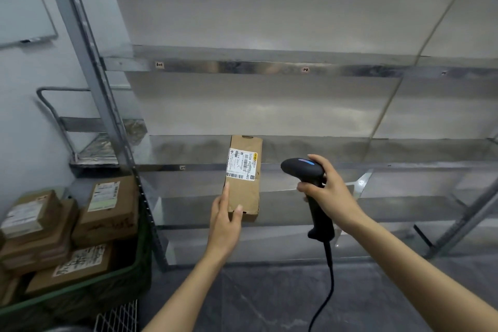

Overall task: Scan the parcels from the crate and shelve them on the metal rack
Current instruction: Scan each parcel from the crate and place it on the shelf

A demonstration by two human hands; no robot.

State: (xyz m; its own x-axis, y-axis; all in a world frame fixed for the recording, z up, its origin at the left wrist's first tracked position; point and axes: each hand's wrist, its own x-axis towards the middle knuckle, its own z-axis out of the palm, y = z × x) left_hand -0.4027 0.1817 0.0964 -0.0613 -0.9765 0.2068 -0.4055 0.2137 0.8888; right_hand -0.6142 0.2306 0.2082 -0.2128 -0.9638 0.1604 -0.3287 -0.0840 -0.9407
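A long brown cardboard parcel [244, 178] with a white barcode label lies lengthwise on the middle shelf of the metal rack [296, 167], its near end overhanging the shelf edge. My left hand [225, 219] is at that near end, straight fingers along its left side and thumb on top. My right hand [327, 191] grips the handle of a black corded barcode scanner [310, 186], just right of the parcel, with its head turned toward the label. The green crate [126, 275] at lower left holds several brown parcels [107, 213].
The rack's upper shelf [242, 66] carries small position tags. A metal upright [113, 127] stands between crate and shelves. A folded hand trolley [89, 143] leans by the left wall. The scanner cable [327, 286] hangs toward the grey floor. A wire mesh piece [118, 318] lies below the crate.
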